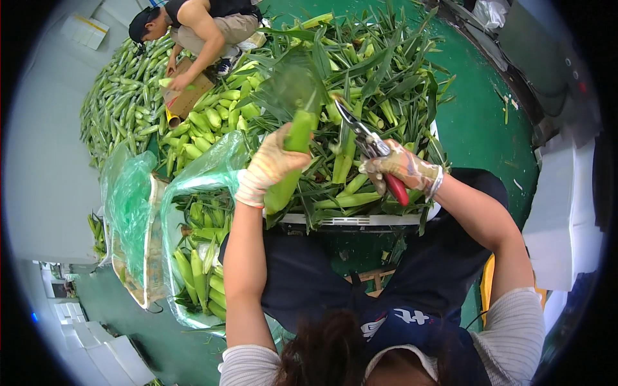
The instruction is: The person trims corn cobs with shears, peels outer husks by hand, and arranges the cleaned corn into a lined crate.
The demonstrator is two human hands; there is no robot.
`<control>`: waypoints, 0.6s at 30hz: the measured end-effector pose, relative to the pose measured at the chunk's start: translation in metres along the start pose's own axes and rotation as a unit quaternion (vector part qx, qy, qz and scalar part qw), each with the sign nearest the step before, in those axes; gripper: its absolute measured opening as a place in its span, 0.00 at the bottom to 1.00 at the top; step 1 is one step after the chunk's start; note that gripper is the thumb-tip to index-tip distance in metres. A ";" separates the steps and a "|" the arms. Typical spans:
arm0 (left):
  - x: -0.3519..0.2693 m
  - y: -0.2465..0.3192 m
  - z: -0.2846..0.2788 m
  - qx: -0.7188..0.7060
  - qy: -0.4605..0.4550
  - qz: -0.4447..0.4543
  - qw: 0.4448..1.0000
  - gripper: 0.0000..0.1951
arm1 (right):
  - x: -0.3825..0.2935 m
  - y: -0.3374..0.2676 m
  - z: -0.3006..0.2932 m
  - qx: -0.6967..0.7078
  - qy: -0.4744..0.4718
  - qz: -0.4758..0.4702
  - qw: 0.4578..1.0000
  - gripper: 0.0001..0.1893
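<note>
My left hand (276, 161), in a pale striped work glove, is closed around a green ear of corn in its husk (285, 186). The upper end of that ear is blurred. In a patterned glove, my right hand (403, 166) grips pruning shears (369, 140) with red handles. Their metal blades point up and left, a short way to the right of the ear. Below both hands, husk leaves and stalk ends (357, 67) are heaped on a white plastic crate (347, 220), whose near rim shows.
A co-worker (207, 29) crouches at the upper left with a cardboard box (186, 99), among large piles of corn (130, 91). To my left stand a green-plastic-lined container holding corn (198, 275) and a basket (154, 241) with green plastic film.
</note>
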State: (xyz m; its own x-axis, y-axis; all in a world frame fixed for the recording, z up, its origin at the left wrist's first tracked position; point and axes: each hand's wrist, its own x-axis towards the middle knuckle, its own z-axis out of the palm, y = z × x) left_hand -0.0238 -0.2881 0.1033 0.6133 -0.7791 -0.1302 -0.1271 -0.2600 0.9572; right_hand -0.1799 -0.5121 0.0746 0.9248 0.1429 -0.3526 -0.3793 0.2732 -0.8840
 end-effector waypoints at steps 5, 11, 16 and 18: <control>-0.002 0.002 -0.008 -0.208 -0.090 0.012 0.974 0.27 | -0.003 0.007 -0.001 -0.127 -0.096 -0.016 0.987 0.23; 0.004 -0.006 -0.016 -0.304 -0.200 -0.020 0.931 0.26 | 0.027 -0.014 0.026 0.023 -0.052 -0.006 0.998 0.16; 0.068 -0.077 -0.118 -0.099 0.300 0.096 0.944 0.24 | 0.037 -0.006 0.004 0.084 0.049 -0.050 0.994 0.17; 0.104 -0.130 -0.178 -0.134 0.521 0.087 0.839 0.26 | 0.035 0.011 0.009 0.060 0.011 -0.070 0.996 0.21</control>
State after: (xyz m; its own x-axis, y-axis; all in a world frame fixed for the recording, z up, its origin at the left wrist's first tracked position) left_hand 0.1949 -0.2339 0.0115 0.9696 0.1646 0.1809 -0.1917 0.0521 0.9801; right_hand -0.1516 -0.4957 0.0554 0.9687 0.0742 -0.2368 -0.2464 0.4013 -0.8822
